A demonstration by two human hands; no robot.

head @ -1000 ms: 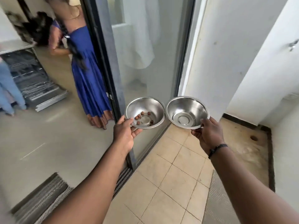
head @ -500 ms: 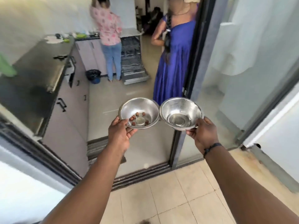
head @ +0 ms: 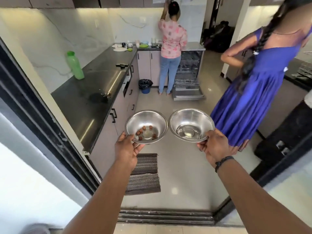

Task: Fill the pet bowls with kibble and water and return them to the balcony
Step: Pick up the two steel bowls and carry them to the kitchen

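Two steel pet bowls are held side by side in front of me, rims almost touching. My left hand (head: 126,150) grips the near rim of the left bowl (head: 146,126), which holds several brown kibble pieces on its bottom. My right hand (head: 214,146), with a dark wrist band, grips the near rim of the right bowl (head: 191,124), which has a little clear water in it. Both bowls hang above the kitchen floor just inside the sliding door track (head: 166,217).
A black countertop (head: 94,92) with a green bottle (head: 75,65) runs along the left. A striped mat (head: 145,173) lies on the floor ahead. One person in a blue dress (head: 253,92) stands right; another stands by an open dishwasher (head: 188,81) and a bin (head: 145,86).
My view has swung left from the balcony wall and glass door to face the kitchen doorway. Both hands keep the same hold on the bowls.
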